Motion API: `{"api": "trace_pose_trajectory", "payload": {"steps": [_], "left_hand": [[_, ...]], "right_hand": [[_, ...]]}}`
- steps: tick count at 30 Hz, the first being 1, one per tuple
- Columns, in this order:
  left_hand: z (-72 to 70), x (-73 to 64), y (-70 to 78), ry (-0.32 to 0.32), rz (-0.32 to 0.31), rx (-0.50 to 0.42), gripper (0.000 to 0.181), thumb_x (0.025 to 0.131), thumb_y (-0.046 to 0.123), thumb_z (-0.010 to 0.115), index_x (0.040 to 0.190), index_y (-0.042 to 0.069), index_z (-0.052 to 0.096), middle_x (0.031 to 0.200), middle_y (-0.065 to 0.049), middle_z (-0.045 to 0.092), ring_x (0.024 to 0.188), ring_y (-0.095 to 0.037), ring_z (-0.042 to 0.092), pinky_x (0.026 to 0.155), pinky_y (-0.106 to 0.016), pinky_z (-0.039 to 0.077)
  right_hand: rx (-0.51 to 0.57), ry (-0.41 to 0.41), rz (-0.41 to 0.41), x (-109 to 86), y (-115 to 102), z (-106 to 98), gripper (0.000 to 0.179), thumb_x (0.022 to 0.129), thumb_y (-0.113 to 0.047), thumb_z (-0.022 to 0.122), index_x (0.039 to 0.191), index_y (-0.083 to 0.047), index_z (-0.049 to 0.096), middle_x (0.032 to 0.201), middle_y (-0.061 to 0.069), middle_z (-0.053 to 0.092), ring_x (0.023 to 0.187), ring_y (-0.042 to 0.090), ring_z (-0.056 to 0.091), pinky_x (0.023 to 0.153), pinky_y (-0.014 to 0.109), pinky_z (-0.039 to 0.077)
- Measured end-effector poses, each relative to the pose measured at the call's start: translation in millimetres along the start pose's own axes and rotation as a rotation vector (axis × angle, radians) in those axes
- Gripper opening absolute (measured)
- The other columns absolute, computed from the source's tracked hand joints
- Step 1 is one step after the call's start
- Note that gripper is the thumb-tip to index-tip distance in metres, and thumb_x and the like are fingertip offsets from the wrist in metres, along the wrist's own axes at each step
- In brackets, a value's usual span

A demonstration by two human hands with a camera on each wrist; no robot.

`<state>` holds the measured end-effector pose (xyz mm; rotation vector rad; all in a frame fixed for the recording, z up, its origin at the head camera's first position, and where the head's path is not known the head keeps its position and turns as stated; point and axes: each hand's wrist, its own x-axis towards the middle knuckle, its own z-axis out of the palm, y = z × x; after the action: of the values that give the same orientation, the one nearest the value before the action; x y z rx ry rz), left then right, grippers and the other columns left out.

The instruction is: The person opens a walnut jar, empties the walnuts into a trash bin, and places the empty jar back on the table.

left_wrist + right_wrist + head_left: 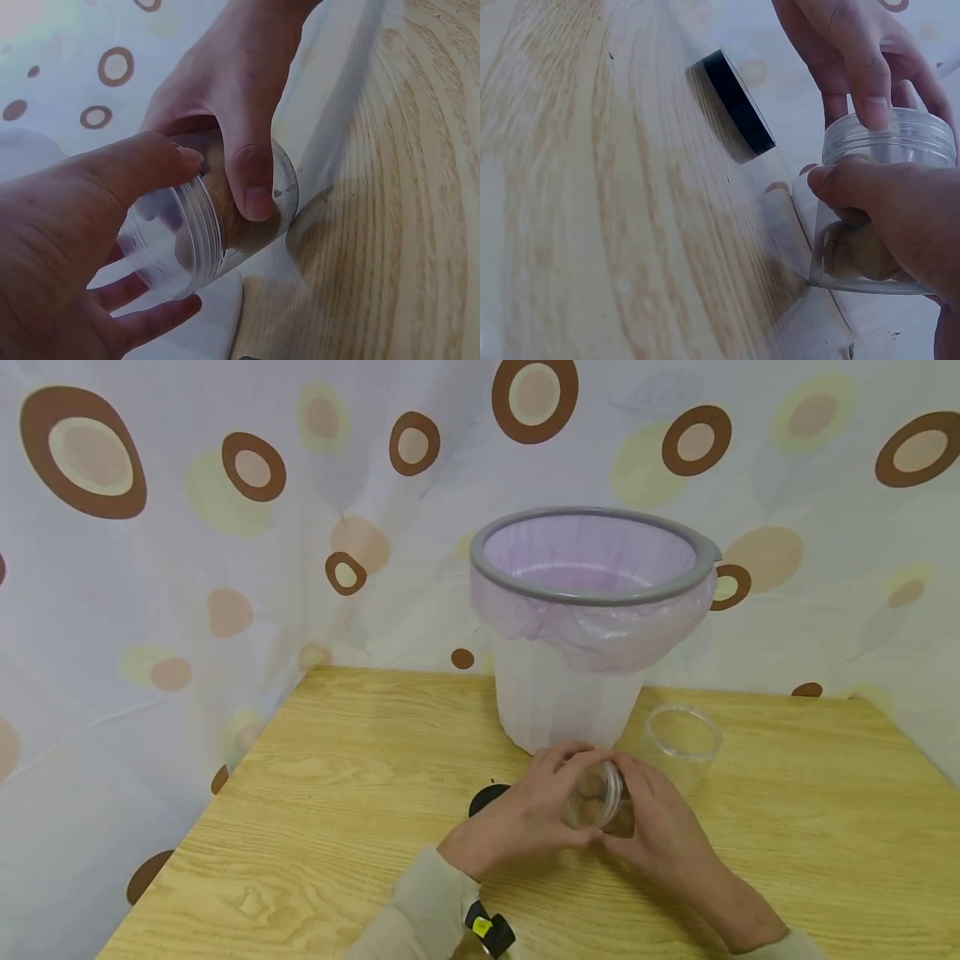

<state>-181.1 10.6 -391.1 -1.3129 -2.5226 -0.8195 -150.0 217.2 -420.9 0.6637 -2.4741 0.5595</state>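
A clear cylindrical plastic jar [591, 802] with brown rounded pieces [870, 251] inside tilts before a white plastic bin [566, 697] over the yellow wood-grained desk [315, 827], its threaded mouth clasped by the left grip [534, 810] and its body by the right grip [666, 822].

Lined bin [566, 702] stands on wooden table [315, 827]; patterned curtain [292, 560] behind
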Motion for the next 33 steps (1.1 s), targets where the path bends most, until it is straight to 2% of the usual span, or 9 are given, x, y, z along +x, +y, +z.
{"api": "trace_pose_trajectory", "payload": {"steps": [3, 9, 13, 17, 20, 25, 28, 31, 33], "left_hand": [[-1.1, 0.8, 0.7, -0.016, -0.057, -0.027, 0.079, 0.084, 0.038, 0.078, 0.149, 0.020, 0.037, 0.142, -0.006, 0.043, 0.129, -0.018, 0.045, 0.108, -0.028, 0.043], [-3.1, -0.9, 4.0, -0.119, -0.347, -0.120, 0.082, 0.087, 0.069, 0.058, 0.151, 0.023, 0.035, 0.142, -0.004, 0.046, 0.128, -0.017, 0.050, 0.106, -0.035, 0.045], [-5.0, -0.3, 4.6, -0.148, -0.408, -0.108, 0.085, 0.088, 0.073, 0.052, 0.152, 0.022, 0.033, 0.143, -0.006, 0.046, 0.127, -0.019, 0.052, 0.106, -0.037, 0.046], [-6.1, 0.2, 5.2, -0.144, -0.383, -0.079, 0.090, 0.086, 0.072, 0.055, 0.155, 0.021, 0.028, 0.144, -0.008, 0.045, 0.127, -0.020, 0.052, 0.106, -0.036, 0.046], [-4.9, 0.2, 4.2, -0.110, -0.303, -0.060, 0.095, 0.083, 0.066, 0.065, 0.156, 0.020, 0.026, 0.146, -0.007, 0.044, 0.130, -0.019, 0.050, 0.107, -0.034, 0.045], [-2.0, 1.9, -1.5, -0.010, -0.026, 0.008, 0.095, 0.078, 0.044, 0.083, 0.153, 0.016, 0.031, 0.144, -0.007, 0.045, 0.132, -0.018, 0.046, 0.110, -0.026, 0.041], [-1.9, 2.9, -2.8, 0.023, 0.072, 0.043, 0.090, 0.078, 0.035, 0.085, 0.150, 0.013, 0.036, 0.141, -0.009, 0.046, 0.130, -0.018, 0.047, 0.110, -0.023, 0.040], [-2.7, 2.6, -1.7, 0.017, 0.054, 0.041, 0.086, 0.079, 0.034, 0.084, 0.149, 0.013, 0.039, 0.139, -0.009, 0.047, 0.128, -0.018, 0.048, 0.109, -0.023, 0.041], [-3.6, 2.4, -0.1, 0.003, 0.000, 0.024, 0.085, 0.080, 0.039, 0.082, 0.149, 0.016, 0.039, 0.138, -0.007, 0.048, 0.125, -0.016, 0.049, 0.107, -0.024, 0.043]], "right_hand": [[-0.001, 0.012, -0.012, 1.0, 0.2, 0.0, 0.101, 0.057, -0.018, 0.095, 0.139, 0.008, 0.042, 0.128, 0.023, 0.058, 0.117, 0.039, 0.055, 0.097, 0.053, 0.046], [0.009, 0.001, -0.025, 0.8, -0.3, 1.9, 0.100, 0.054, -0.016, 0.097, 0.138, 0.004, 0.045, 0.127, 0.019, 0.058, 0.115, 0.036, 0.056, 0.095, 0.052, 0.048], [0.008, -0.013, -0.010, 0.4, -0.4, 1.6, 0.102, 0.054, -0.019, 0.098, 0.138, 0.003, 0.044, 0.128, 0.018, 0.058, 0.117, 0.035, 0.055, 0.096, 0.052, 0.047], [0.001, 0.002, -0.018, 1.6, -0.3, 0.7, 0.099, 0.055, -0.018, 0.097, 0.137, 0.004, 0.045, 0.127, 0.018, 0.059, 0.116, 0.035, 0.056, 0.096, 0.052, 0.047], [-0.003, 0.005, -0.019, 1.5, 0.0, 1.1, 0.098, 0.056, -0.017, 0.096, 0.137, 0.004, 0.045, 0.127, 0.019, 0.059, 0.115, 0.036, 0.056, 0.096, 0.052, 0.047], [-0.012, 0.013, -0.022, 0.5, 0.5, 1.2, 0.107, 0.054, -0.022, 0.098, 0.140, 0.007, 0.042, 0.129, 0.022, 0.057, 0.118, 0.039, 0.055, 0.097, 0.053, 0.046], [-0.017, 0.022, -0.022, 0.8, 0.4, 0.8, 0.110, 0.052, -0.022, 0.099, 0.140, 0.008, 0.041, 0.129, 0.023, 0.057, 0.118, 0.040, 0.055, 0.097, 0.054, 0.046], [-0.014, 0.024, -0.022, 0.9, 0.3, 0.8, 0.106, 0.053, -0.021, 0.098, 0.139, 0.008, 0.043, 0.128, 0.023, 0.058, 0.117, 0.039, 0.055, 0.096, 0.054, 0.047], [-0.013, 0.024, -0.022, 1.3, 0.4, 0.5, 0.103, 0.055, -0.020, 0.096, 0.139, 0.008, 0.043, 0.128, 0.022, 0.058, 0.117, 0.039, 0.055, 0.097, 0.053, 0.046]]}}
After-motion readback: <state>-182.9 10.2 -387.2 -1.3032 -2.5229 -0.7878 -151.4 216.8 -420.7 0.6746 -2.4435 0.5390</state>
